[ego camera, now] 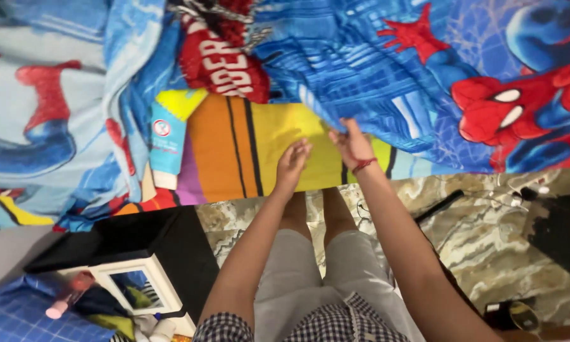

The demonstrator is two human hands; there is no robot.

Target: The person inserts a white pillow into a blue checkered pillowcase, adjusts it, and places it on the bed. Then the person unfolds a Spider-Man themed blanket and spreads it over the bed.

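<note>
Standing at the edge of a bed, the person pinches the hem of a crumpled blue blanket printed with red web-patterned figures (pixel 386 82) in the right hand (pixel 351 144), fingers clamped on the cloth, apparently to lift it. The left hand (pixel 292 161) lies flat, fingers together, on the yellow and orange striped sheet (pixel 234 152) beneath, seemingly steadying it. A black cabinet (pixel 145 237) stands alongside on the marble floor (pixel 475 234).

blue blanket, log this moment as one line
left hand: flat on striped sheet | right hand: pinching edge of blue blanket | blanket: bunched over bed, edge lifted
</note>
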